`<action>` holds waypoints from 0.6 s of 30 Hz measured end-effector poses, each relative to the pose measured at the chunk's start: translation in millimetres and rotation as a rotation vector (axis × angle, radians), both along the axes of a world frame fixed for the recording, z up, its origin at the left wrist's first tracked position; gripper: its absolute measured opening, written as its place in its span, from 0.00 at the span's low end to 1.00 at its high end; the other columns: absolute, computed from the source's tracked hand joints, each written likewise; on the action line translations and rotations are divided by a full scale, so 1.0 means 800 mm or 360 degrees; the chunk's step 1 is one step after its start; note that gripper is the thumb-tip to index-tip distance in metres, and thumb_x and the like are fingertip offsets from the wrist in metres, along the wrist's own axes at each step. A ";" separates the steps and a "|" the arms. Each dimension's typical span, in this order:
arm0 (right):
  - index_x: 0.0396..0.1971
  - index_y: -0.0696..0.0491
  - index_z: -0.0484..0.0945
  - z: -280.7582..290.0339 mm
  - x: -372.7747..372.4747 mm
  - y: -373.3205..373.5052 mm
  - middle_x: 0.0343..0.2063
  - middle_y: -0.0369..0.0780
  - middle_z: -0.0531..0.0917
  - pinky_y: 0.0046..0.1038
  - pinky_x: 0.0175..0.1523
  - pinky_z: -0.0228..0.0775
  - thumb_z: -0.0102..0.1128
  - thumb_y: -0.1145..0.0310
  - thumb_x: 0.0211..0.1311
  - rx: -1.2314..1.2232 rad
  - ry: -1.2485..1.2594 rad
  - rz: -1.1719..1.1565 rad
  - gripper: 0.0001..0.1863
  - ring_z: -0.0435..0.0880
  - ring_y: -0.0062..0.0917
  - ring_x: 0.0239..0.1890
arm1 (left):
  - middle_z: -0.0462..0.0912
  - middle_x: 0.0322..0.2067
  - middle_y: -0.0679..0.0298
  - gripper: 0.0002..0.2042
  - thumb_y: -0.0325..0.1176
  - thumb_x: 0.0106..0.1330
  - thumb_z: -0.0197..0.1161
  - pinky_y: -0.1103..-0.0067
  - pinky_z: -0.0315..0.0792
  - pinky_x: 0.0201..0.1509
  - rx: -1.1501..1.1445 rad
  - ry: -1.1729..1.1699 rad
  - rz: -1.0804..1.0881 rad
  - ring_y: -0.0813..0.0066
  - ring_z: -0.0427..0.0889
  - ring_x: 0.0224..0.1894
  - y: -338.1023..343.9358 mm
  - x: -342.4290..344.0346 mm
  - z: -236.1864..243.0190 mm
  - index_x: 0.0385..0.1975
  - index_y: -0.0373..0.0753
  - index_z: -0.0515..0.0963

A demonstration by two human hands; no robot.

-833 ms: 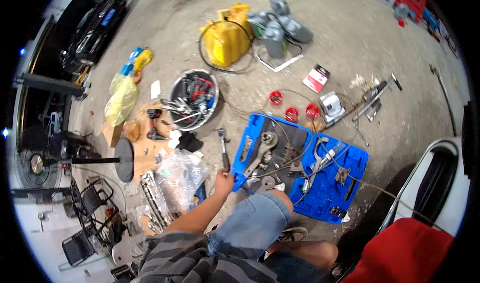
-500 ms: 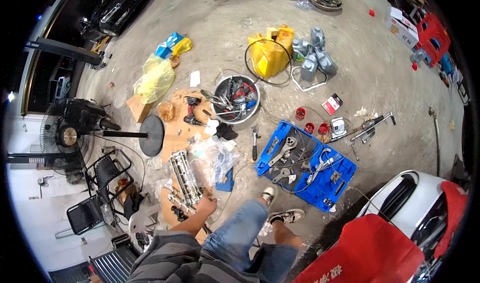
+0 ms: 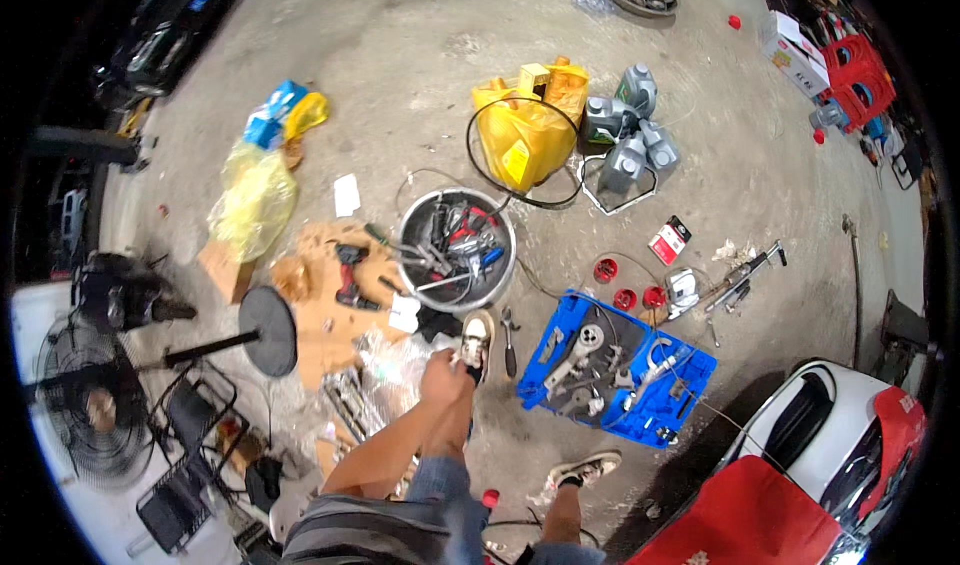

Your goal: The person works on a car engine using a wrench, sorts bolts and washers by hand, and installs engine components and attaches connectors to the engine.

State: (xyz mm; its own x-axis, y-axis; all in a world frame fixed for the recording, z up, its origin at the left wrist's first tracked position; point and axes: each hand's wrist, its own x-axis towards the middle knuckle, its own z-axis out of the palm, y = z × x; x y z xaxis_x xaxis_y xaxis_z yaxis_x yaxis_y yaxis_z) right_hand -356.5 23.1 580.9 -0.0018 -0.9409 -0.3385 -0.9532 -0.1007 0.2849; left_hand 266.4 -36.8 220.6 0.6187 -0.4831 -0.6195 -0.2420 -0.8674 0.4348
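My left hand (image 3: 441, 369) reaches forward with curled fingers above my leg, just behind my shoe (image 3: 477, 335); what it holds, if anything, I cannot make out. Below it lie clear plastic wrapping (image 3: 391, 363) and long metal parts (image 3: 342, 397) on cardboard (image 3: 318, 350). Beyond it a ratchet-like tool (image 3: 509, 350) lies on the floor, and a metal basin (image 3: 415, 225) holds mixed tools. An open blue tool case (image 3: 680, 405) with metal pieces sits to the right. My right hand is not in view.
A fan (image 3: 100, 405), stand base (image 3: 267, 330) and folding chairs (image 3: 190, 415) crowd the left. Yellow bags (image 3: 515, 150) and grey jugs (image 3: 625, 165) stand ahead. A white car (image 3: 775, 415) with red covers (image 3: 730, 520) is at the right; a dark car (image 3: 160, 35) is far left.
My left hand has left the blue case's edge, passed over the metal parts and moved forward. My left foot has stepped forward toward the basin, and the view has shifted.
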 end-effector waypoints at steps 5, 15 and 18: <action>0.59 0.62 0.64 -0.048 0.170 0.070 0.51 0.56 0.73 0.38 0.56 0.63 0.49 0.69 0.60 0.0709 -0.0211 -0.1099 0.26 0.72 0.45 0.51 | 0.75 0.42 0.49 0.14 0.36 0.58 0.56 0.61 0.68 0.51 -0.0156 -0.0352 -0.0342 0.49 0.71 0.48 -0.186 0.084 -0.255 0.40 0.34 0.76; 0.56 0.60 0.65 -0.074 0.285 0.138 0.50 0.45 0.73 0.31 0.57 0.63 0.55 0.73 0.62 0.0776 -0.0148 -0.1633 0.23 0.70 0.32 0.53 | 0.72 0.44 0.55 0.16 0.41 0.52 0.62 0.64 0.60 0.52 0.0195 -0.1005 -0.0465 0.56 0.66 0.51 -0.295 0.135 -0.469 0.34 0.35 0.80; 0.57 0.59 0.65 -0.060 0.278 0.161 0.50 0.45 0.73 0.31 0.57 0.63 0.54 0.73 0.62 0.0898 -0.0109 -0.1634 0.23 0.70 0.32 0.53 | 0.74 0.43 0.58 0.17 0.42 0.52 0.63 0.63 0.60 0.51 0.0177 -0.0922 -0.0489 0.57 0.67 0.50 -0.285 0.135 -0.481 0.33 0.34 0.80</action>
State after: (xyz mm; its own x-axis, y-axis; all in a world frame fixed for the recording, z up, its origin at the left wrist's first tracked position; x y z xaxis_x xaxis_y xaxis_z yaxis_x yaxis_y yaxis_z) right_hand -133.9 151.6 533.3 -0.6384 -0.2249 -0.7361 -0.6721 0.6290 0.3906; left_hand 374.6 -264.5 -164.4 0.7111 -0.6430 -0.2844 -0.6530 -0.7540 0.0718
